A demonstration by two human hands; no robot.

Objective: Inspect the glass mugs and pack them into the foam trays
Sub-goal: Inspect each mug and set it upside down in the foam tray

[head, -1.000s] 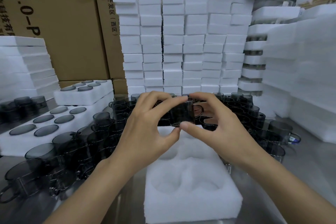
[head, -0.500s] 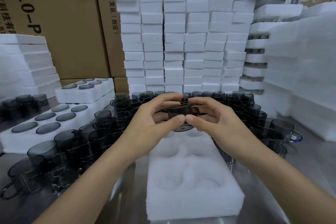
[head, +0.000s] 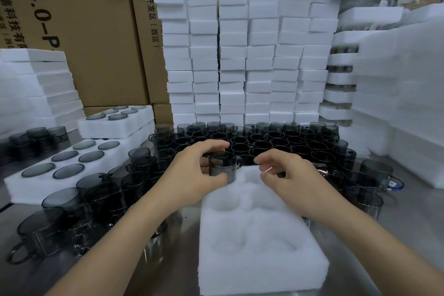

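Gripping a smoky glass mug [head: 222, 168] with the left hand [head: 189, 175], thumb low across the near side, fingers curled round the far side by the rim. Holding it upright, handle out to the right, right at the far-left corner of the white foam tray [head: 259, 271]; hard to tell whether seated in the pocket there or just above it. Hovering the right hand [head: 290, 182] over the tray's far-right corner, fingers loosely curled, pinching nothing, just apart from the mug's handle. Nearer the body, round hollows showing in the tray's foam. Under the tray, a steel bench [head: 413, 209]. Just behind the tray, a tightly packed block of loose mugs [head: 276, 142], mouths up, several rows deep. More mugs [head: 101, 190] crowded to the left of the left forearm, handles poking out toward the near edge, and a few more to the right of the right wrist. Farther left, two filled trays [head: 48, 190], the smaller one stacked on the bigger one, dark glass discs showing in the round pockets. At the back, a tall wall of white foam blocks [head: 233, 60] in neat columns, brown cardboard boxes [head: 96, 43] with printed lettering behind. Off to the far left, a stack of foam slabs [head: 36, 84]; off to the right, more foam piled high [head: 396, 103].
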